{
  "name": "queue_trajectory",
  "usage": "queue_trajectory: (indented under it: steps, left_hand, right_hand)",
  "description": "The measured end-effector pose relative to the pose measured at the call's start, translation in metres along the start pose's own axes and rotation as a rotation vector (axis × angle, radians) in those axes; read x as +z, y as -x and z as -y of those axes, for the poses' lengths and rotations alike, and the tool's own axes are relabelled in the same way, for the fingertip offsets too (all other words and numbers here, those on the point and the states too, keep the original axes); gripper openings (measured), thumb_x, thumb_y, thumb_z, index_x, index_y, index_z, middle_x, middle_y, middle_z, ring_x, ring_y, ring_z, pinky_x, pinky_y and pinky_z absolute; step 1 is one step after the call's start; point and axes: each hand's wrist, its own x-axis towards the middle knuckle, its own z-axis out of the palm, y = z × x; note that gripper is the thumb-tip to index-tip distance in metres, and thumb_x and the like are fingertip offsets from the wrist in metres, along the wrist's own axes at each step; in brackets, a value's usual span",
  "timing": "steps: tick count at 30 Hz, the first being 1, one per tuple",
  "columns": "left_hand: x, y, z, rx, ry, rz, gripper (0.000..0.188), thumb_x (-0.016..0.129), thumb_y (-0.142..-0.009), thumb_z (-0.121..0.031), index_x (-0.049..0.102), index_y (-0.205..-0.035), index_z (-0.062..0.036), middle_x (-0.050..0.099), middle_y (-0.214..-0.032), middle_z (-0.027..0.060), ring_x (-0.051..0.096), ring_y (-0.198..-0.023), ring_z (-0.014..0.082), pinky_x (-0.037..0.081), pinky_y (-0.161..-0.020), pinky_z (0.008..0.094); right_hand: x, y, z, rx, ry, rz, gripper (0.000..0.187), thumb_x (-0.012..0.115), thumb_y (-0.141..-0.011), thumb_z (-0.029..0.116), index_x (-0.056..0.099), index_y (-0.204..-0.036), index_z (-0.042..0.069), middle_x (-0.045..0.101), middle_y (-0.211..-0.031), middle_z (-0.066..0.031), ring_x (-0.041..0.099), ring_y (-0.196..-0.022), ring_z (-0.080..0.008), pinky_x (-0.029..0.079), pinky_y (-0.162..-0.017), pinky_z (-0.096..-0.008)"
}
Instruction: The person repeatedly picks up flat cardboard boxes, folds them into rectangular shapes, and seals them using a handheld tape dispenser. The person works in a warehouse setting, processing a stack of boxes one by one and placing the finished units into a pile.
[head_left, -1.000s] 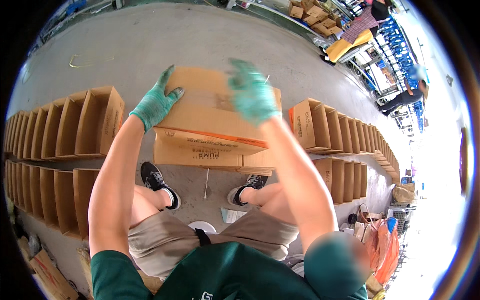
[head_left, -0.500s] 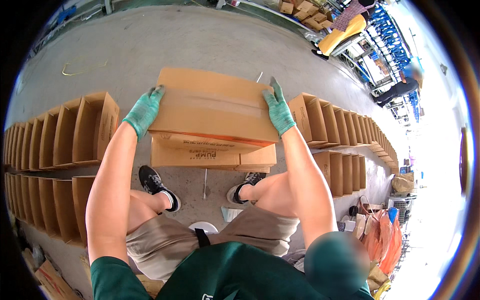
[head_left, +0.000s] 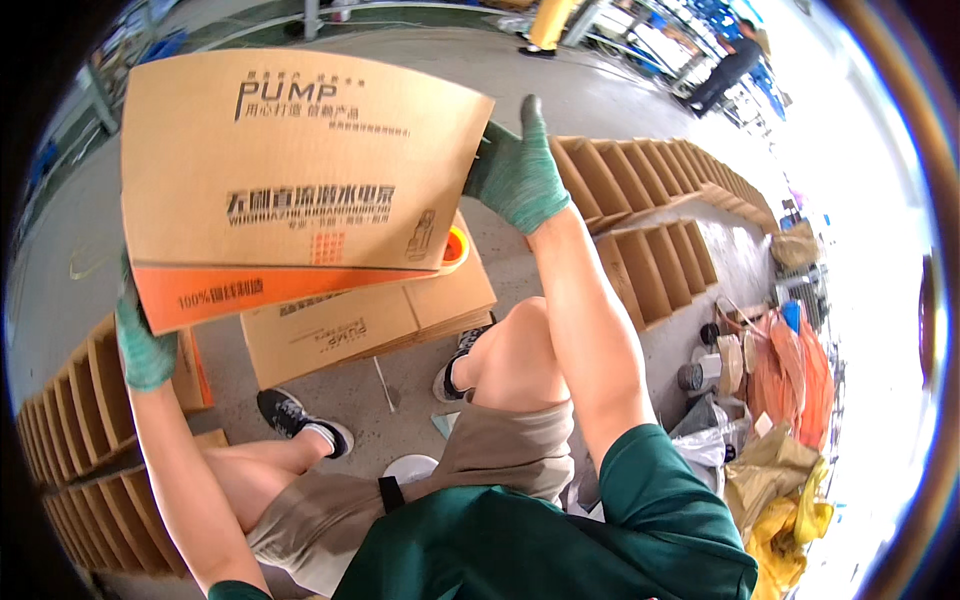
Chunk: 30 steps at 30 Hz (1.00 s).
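Note:
A brown cardboard box (head_left: 290,180) with dark print and an orange lower band is raised in front of me, tilted, its printed side toward me. My left hand (head_left: 147,345), in a green knitted glove, grips its lower left edge; those fingertips are partly hidden by the box. On the right edge, my right hand (head_left: 520,175) presses with the thumb pointing up and the other fingers partly behind the box. Below lies a stack of flat cardboard pieces (head_left: 370,325). A roll of tape (head_left: 457,248), yellow and orange, sits on that stack, partly covered by the box.
Rows of open cardboard boxes (head_left: 650,265) line the floor on my right, with more boxes (head_left: 90,400) on my left. Orange bags (head_left: 800,360) and yellow sacks (head_left: 790,530) lie at the far right. A person in dark clothes (head_left: 728,65) stands by distant racks.
The box has gone up and to the left, turning so its printed face and orange band show. The tape roll has come into sight. My view has shifted too.

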Motion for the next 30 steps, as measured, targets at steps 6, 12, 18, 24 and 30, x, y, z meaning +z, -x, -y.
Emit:
queue_trajectory:
  steps: [6,12,18,24,30]
  left_hand:
    - [0.114,-0.021,-0.004,0.399,-0.318,0.215,0.070,0.057,-0.096,-0.043,0.034,-0.153,-0.0100,0.033,-0.159,0.0109,0.033,-0.146,0.0268,0.032,-0.118,0.0479]
    - [0.176,-0.035,0.019,0.592,-0.733,0.300,0.056,0.051,-0.102,-0.038,0.040,-0.150,-0.0100,0.035,-0.158,0.0098,0.031,-0.147,0.0263,0.034,-0.116,0.0536]
    - [0.130,-0.046,0.035,0.462,-0.780,0.212,0.056,0.051,-0.102,-0.044,0.044,-0.148,-0.0129,0.043,-0.153,0.0067,0.038,-0.143,0.0249,0.036,-0.116,0.0490]
    - [0.091,-0.055,0.062,0.268,-0.829,0.099,0.056,0.053,-0.101,-0.041,0.045,-0.148,-0.0116,0.044,-0.152,0.0061,0.040,-0.141,0.0233,0.035,-0.117,0.0456]
    - [0.088,-0.055,0.078,0.104,-0.941,0.117,0.046,0.055,-0.101,-0.028,0.052,-0.143,-0.0096,0.052,-0.146,0.0052,0.044,-0.136,0.0175,0.031,-0.117,0.0380]
  right_hand:
    - [-0.055,0.059,0.065,0.019,1.256,0.036,0.050,0.064,-0.093,0.031,0.056,-0.128,-0.002,0.057,-0.132,-0.0189,0.057,-0.122,-0.0335,0.046,-0.105,-0.0538]
    - [-0.160,0.199,0.055,-0.250,1.958,-0.601,0.047,0.084,-0.075,0.025,0.067,-0.107,-0.005,0.067,-0.104,-0.0210,0.066,-0.098,-0.0345,0.054,-0.084,-0.0390]
    - [-0.345,0.366,-0.100,-0.265,0.541,-1.211,0.025,0.057,-0.088,0.013,0.063,-0.108,0.000,0.065,-0.106,-0.0165,0.067,-0.092,-0.0344,0.061,-0.075,-0.0487]
    - [-0.399,0.352,-0.207,-0.001,-0.172,-1.470,0.039,0.062,-0.095,0.026,0.054,-0.125,0.002,0.065,-0.114,-0.0188,0.066,-0.096,-0.0328,0.059,-0.078,-0.0459]
    - [-0.402,0.314,-0.186,0.050,1.312,-1.582,0.066,0.072,-0.087,0.023,0.041,-0.144,0.010,0.049,-0.139,-0.0204,0.058,-0.116,-0.0367,0.053,-0.094,-0.0450]
